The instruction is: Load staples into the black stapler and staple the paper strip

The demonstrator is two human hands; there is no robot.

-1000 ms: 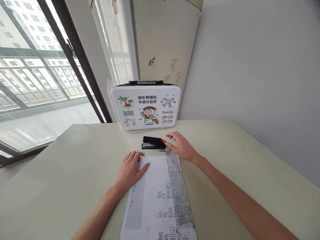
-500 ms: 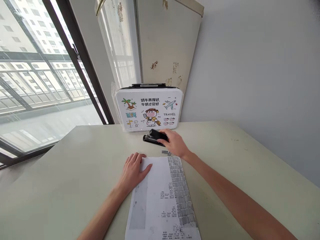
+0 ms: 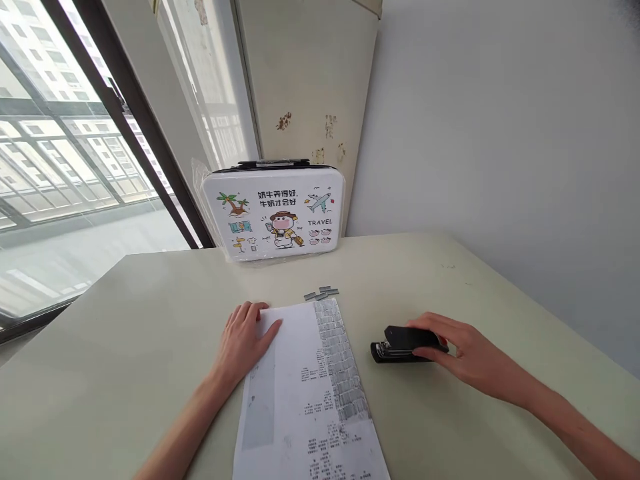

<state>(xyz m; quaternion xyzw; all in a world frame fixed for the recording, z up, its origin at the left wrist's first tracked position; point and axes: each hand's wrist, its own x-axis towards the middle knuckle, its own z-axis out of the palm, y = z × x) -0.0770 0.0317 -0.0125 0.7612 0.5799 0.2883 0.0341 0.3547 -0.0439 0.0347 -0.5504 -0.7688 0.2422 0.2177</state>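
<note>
Stapler (image 3: 403, 344) moved from near the case (image 3: 274, 212) to the counter (image 3: 150, 320) right of the paper (image 3: 305, 387); right hand (image 3: 470, 357) grip clamped on it (left hand (image 3: 243, 340) flat, fingers apart, on paper).

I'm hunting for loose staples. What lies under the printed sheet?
The printed sheet lies flat on the table, pinned by the left hand at its top corner. Anything beneath it is covered. Staple strips lie just beyond its top edge.
</note>
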